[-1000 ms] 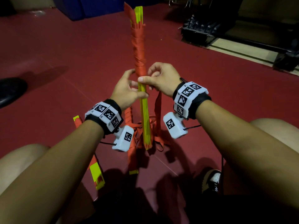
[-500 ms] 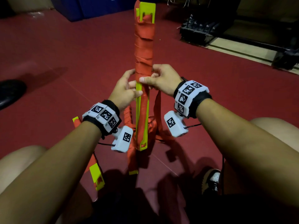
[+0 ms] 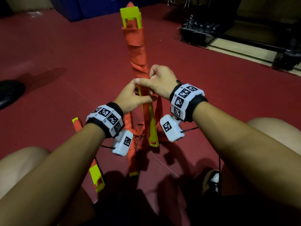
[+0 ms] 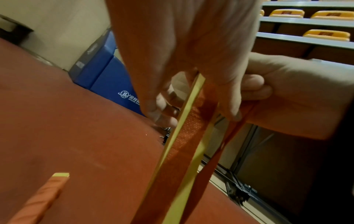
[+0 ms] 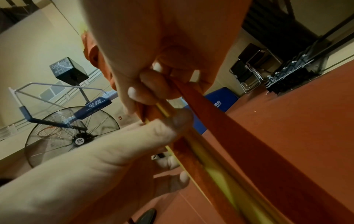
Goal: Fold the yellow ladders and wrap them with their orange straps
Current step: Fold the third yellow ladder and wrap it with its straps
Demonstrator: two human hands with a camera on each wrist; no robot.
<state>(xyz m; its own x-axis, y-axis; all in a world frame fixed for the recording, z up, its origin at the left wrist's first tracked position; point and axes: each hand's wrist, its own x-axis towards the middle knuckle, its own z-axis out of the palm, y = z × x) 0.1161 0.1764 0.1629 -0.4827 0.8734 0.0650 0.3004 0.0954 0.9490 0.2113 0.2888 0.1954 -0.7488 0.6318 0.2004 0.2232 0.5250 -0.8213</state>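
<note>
At frame centre, the left hand point(image 3: 130, 98) is gripping the ladder point(image 3: 147, 115). The right hand point(image 3: 160, 84) is pinching the strap point(image 3: 137, 51) against it.

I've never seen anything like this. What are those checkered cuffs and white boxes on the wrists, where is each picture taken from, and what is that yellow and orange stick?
There is no machine here, only a person at work. The big picture comes from a camera on the head. The white boxes under the patterned cuffs are small cameras, one per wrist, and they give the two close-up pictures.

The left hand and right hand both grip a folded yellow ladder, held upright. Its upper half is already wound in orange strap; the lower half is still bare, with loose strap hanging. Two more wrapped bundles lie on the red floor by the knees.
</note>
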